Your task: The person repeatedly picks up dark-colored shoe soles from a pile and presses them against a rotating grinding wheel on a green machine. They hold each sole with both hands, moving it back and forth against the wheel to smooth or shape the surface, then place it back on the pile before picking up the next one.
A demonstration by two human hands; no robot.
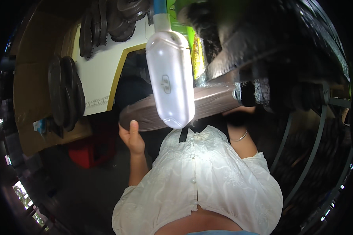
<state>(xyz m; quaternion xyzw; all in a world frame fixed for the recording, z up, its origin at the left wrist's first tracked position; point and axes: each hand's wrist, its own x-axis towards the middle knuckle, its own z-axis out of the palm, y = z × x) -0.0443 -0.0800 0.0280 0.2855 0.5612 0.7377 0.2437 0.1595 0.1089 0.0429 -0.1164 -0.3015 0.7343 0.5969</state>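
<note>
My left hand grips the left end of a long dark-brown shoe sole, thumb on the near face and fingers curled behind. The sole lies crosswise in front of my body, its right end against the dark machine parts. At that end my right hand holds it from below. Shadow and a dark patch hide most of those fingers. A bright white lamp on a blue stem hangs in front and covers the sole's middle.
Several brown soles lean together at the left, and more soles lie on the white table with its yellow edge. A cardboard box wall stands at far left. Below it is a red stool-like object. A dusty machine fills the upper right.
</note>
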